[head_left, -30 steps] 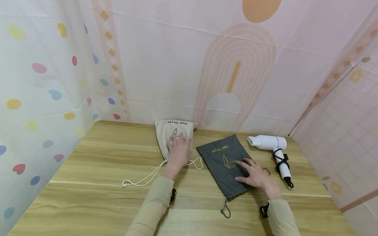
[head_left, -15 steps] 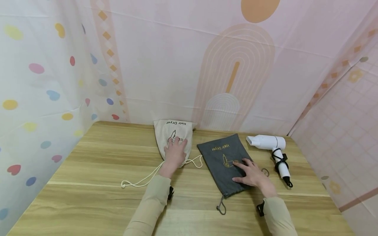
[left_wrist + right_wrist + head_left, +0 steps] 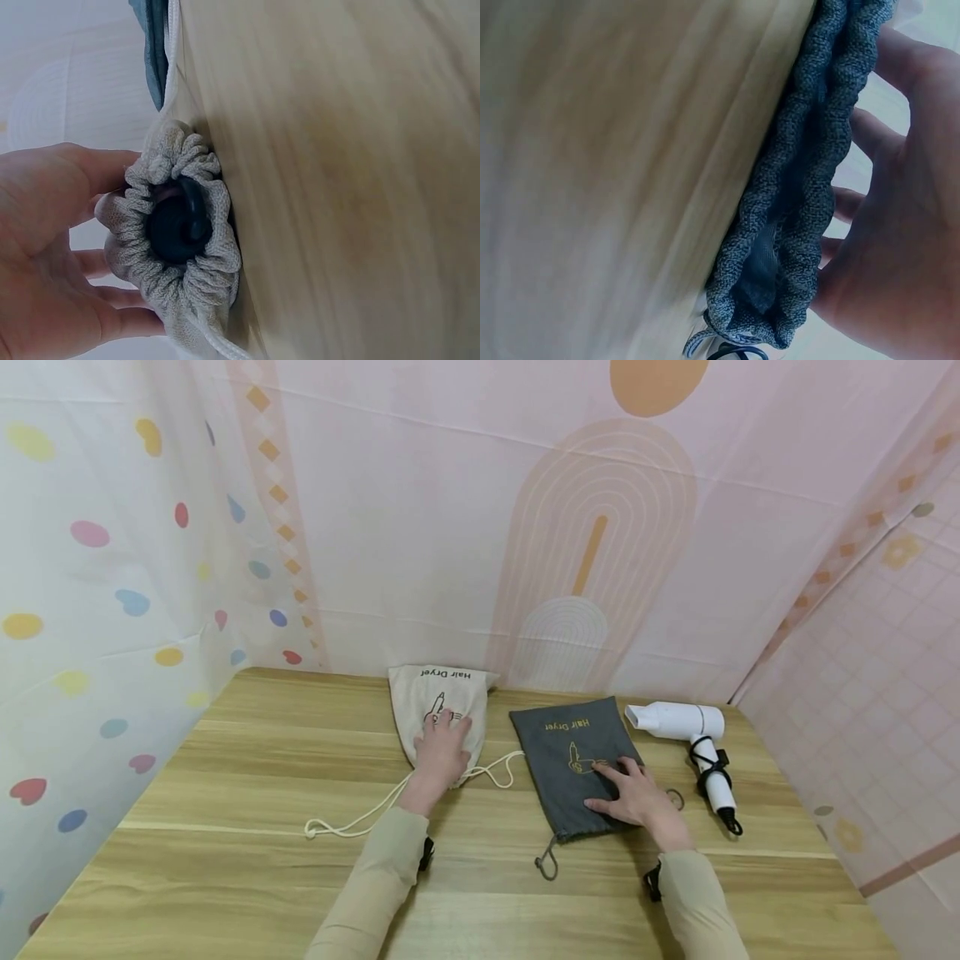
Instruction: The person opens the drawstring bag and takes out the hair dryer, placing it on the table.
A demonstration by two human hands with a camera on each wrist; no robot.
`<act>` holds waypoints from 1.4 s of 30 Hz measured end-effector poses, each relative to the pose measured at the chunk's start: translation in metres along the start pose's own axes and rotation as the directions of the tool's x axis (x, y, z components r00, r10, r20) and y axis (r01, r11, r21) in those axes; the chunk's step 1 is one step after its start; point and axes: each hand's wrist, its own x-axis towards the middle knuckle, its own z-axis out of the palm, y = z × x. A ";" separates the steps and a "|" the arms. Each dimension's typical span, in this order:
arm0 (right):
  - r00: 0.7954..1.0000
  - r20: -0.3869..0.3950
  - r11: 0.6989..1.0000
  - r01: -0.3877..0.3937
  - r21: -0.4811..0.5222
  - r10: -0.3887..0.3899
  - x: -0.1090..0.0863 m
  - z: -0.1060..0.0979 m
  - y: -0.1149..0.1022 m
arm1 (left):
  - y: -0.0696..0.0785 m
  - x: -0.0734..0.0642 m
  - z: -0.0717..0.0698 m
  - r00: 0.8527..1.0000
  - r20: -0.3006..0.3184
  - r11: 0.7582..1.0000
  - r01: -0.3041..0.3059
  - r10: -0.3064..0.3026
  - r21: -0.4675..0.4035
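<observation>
Rests left hand (image 3: 441, 753) on beige bag (image 3: 459, 690) at back of table (image 3: 255, 777), right hand (image 3: 635, 795) on grey bag (image 3: 551, 777) near white hair dryer (image 3: 678, 721), with hands apart and fingers spread.

Pale drawstring bag (image 3: 431, 693), black "Hair Dryer" print upside down, lies on the table (image 3: 225, 793); gathered mouth faces near side, dark object (image 3: 169, 238) showing inside. Dark grey bag (image 3: 558, 768), yellow print, lies flat to its right, mouth slightly parted.
</observation>
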 end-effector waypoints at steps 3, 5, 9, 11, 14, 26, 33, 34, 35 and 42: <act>1.000 0.000 1.000 -0.010 -0.006 0.010 0.001 0.000 -0.001 | -0.001 -0.002 0.000 1.000 -0.001 1.000 -0.008 0.008 0.006; 1.000 0.000 1.000 -0.017 -0.004 0.017 0.001 0.000 -0.002 | -0.002 -0.003 0.001 1.000 -0.002 1.000 -0.011 0.011 0.010; 1.000 0.007 1.000 -0.028 -0.001 0.028 0.001 0.000 -0.003 | -0.003 -0.004 0.002 1.000 0.002 1.000 -0.004 0.004 0.021; 0.999 0.008 0.999 -0.034 0.002 0.034 0.001 0.000 -0.003 | -0.003 -0.005 0.003 1.000 0.004 1.000 0.000 0.000 0.031; 0.999 0.012 0.999 -0.046 0.005 0.046 0.002 -0.001 -0.004 | -0.003 -0.008 0.005 1.000 -0.005 0.998 -0.007 0.007 0.056; 0.998 0.013 0.998 -0.055 -0.012 0.055 0.003 -0.003 -0.007 | 0.006 -0.023 0.005 0.999 -0.044 0.995 -0.010 0.015 0.104; 0.999 0.005 0.999 -0.049 -0.010 0.049 0.003 -0.002 -0.008 | 0.012 -0.028 0.001 1.000 -0.008 0.993 0.022 -0.022 0.115; 0.999 0.005 0.999 -0.050 -0.013 0.050 0.003 -0.002 -0.008 | 0.013 -0.029 0.000 1.000 0.002 0.993 0.027 -0.027 0.113; 0.999 0.007 0.998 -0.054 -0.014 0.054 0.004 -0.001 -0.008 | 0.015 -0.029 0.000 0.999 0.011 0.993 0.030 -0.032 0.113; 0.998 0.012 0.998 -0.068 -0.016 0.068 0.004 -0.002 -0.009 | 0.021 -0.032 0.003 1.000 0.009 0.994 0.000 -0.001 0.112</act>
